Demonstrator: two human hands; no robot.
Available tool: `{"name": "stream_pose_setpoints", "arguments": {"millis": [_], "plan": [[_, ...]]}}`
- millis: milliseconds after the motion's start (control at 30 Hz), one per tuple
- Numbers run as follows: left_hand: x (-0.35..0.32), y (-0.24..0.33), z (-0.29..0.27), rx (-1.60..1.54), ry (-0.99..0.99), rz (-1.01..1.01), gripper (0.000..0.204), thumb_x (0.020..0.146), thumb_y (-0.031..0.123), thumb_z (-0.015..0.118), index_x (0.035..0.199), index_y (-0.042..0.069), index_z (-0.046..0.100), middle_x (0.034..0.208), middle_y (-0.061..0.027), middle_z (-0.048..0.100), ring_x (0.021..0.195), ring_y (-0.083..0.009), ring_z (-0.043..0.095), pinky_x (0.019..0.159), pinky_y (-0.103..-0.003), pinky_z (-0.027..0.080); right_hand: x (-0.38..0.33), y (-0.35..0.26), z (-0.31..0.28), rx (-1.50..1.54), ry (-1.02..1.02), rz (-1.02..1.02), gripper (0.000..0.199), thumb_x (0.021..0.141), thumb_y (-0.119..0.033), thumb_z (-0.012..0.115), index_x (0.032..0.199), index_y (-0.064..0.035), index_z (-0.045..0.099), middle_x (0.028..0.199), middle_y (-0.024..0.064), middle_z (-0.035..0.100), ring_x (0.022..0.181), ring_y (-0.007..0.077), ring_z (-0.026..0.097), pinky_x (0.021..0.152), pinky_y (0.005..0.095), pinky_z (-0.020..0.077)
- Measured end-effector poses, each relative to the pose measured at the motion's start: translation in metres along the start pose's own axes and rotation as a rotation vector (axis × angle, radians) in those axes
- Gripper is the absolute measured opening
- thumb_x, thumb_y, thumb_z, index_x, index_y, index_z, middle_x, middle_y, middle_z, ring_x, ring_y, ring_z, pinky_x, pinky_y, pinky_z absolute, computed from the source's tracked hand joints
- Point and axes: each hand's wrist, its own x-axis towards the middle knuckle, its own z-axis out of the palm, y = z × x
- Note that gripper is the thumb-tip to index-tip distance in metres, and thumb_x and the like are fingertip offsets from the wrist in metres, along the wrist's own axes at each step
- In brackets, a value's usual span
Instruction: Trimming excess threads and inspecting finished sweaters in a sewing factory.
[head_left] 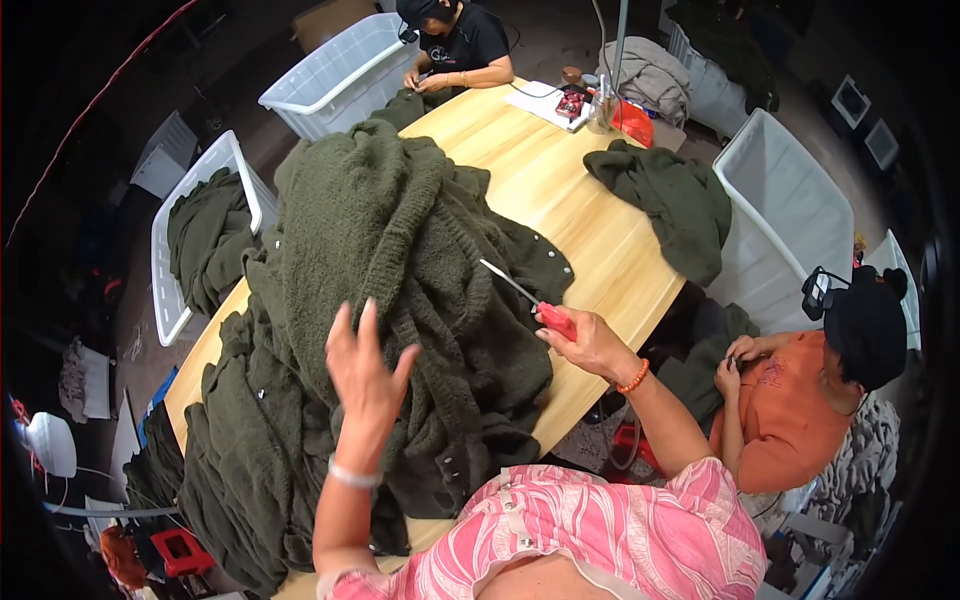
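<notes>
A big heap of dark green knitted garments [345, 220] with ribbed bands lies in front of me on the table. Over its near side is my left hand [368, 372], fingers spread and holding nothing; whether the fingertips touch the knit I cannot tell. My right hand [598, 346] grips a screwdriver [555, 319] by its red handle. The thin metal shaft points up and left, with its tip over the heap's right side. Small shiny snap buttons [551, 254] show on a garment edge beyond the tip. More green garments [265, 440] lie at the heap's lower left.
The wooden table [540, 170] carries another green garment [665, 205] on the right. White bins [345, 75] stand around it; one at left [160, 285] holds green garments. One person [465, 45] works at the far end, another in orange [790, 400] at the right.
</notes>
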Motion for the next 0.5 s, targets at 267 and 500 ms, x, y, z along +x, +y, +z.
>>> {"name": "stream_pose_setpoints", "arguments": {"millis": [267,500], "plan": [[0.102,-0.079,0.025,-0.426,0.056,-0.206,0.044,0.078,-0.001,0.058,0.121,0.006,0.057,0.106,-0.0111,0.064,0.097,-0.0277,0.063,0.083,-0.035,0.05,-0.025,0.014,-0.014,0.08,0.096,0.004,0.028,0.091,-0.015,0.063,0.112,0.0028,0.061,0.074,0.0031,0.062,0.064,0.0091,0.057,0.062,0.0259,0.0485],[-0.069,-0.119,-0.107,-1.377,0.283,-0.597,0.052,0.085,0.015,0.059,0.133,-0.003,0.047,0.126,-0.0162,0.057,0.111,-0.0258,0.06,0.099,-0.039,0.047,-0.012,0.015,-0.009,0.082,0.011,0.098,0.029,0.09,-0.017,0.064,0.112,0.0028,0.062,0.079,0.0058,0.064,0.066,0.0104,0.057,0.064,0.0259,0.0484]]}}
